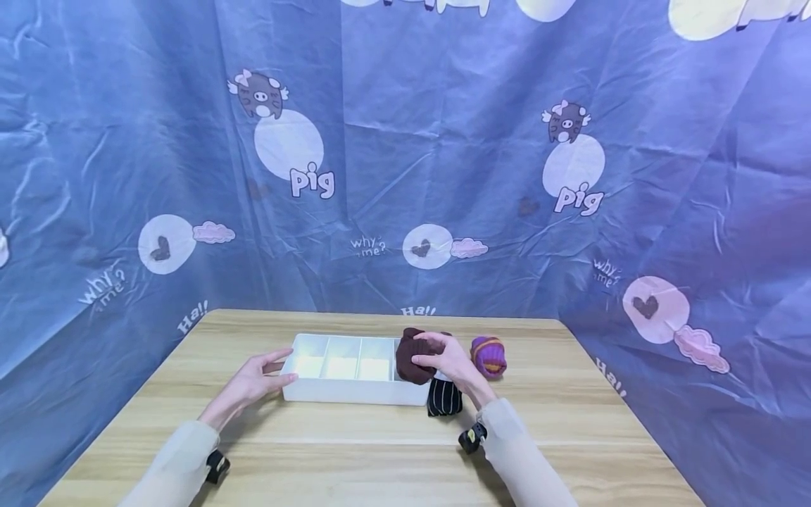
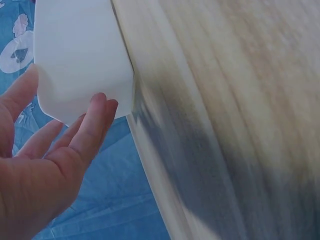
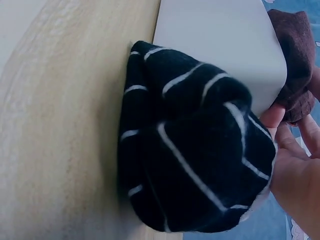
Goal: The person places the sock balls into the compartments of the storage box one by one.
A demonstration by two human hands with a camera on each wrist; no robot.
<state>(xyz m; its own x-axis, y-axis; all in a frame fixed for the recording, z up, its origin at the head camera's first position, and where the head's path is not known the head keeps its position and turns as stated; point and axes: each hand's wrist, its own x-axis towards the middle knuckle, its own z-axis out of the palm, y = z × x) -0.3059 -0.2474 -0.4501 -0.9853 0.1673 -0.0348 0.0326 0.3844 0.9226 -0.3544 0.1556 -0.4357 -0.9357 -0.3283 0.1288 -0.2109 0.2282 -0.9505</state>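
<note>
Blue pig-print cloth is hanging behind a wooden table. Thumb and fingers of the right hand are pinching a brown sock over the right end of a white box, whose bare compartments are running leftward from that grip. Nearer the person, just below the grip, a black sock with white stripes is lying beside the box; to the grip's right, a purple sock with orange bands is resting. At the box's far left end, the left hand is touching with loosely spread fingers, clasping nothing.
</note>
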